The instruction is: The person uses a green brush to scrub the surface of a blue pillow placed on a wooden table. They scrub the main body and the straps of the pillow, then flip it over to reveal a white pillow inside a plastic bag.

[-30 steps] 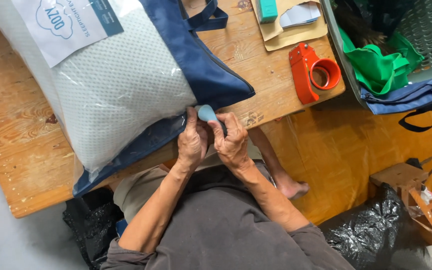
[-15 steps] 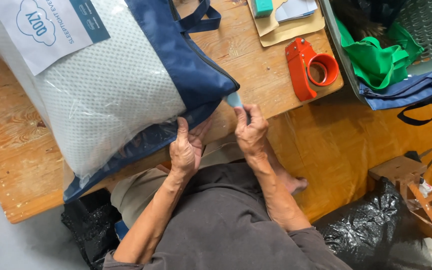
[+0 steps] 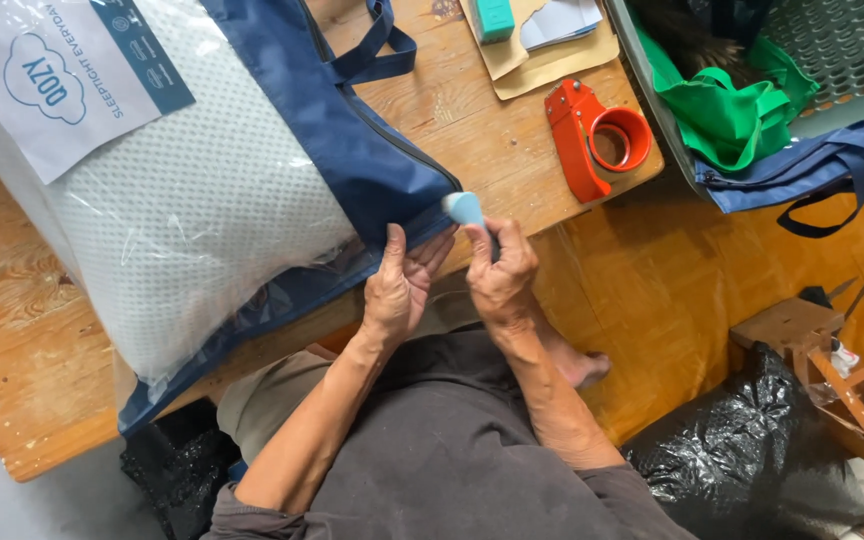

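A white pillow (image 3: 182, 200) in clear plastic lies inside a dark blue zip bag (image 3: 372, 160) on a wooden table (image 3: 22, 400). My left hand (image 3: 399, 285) presses flat against the bag's near corner, fingers spread. My right hand (image 3: 500, 270) pinches a small light blue tool (image 3: 466, 208) at that same corner of the bag, by the table's front edge.
An orange tape dispenser (image 3: 592, 140) lies on the table to the right. Brown envelopes (image 3: 552, 50) and a teal box (image 3: 495, 17) lie behind it. A grey basket (image 3: 832, 50) holds green fabric (image 3: 722, 105) and a blue bag (image 3: 802, 165). Black plastic sacks (image 3: 742, 460) sit on the floor.
My right hand with the light blue tool has slid right along the bag's edge toward its corner. My left hand has followed and now lies flat on the bag.
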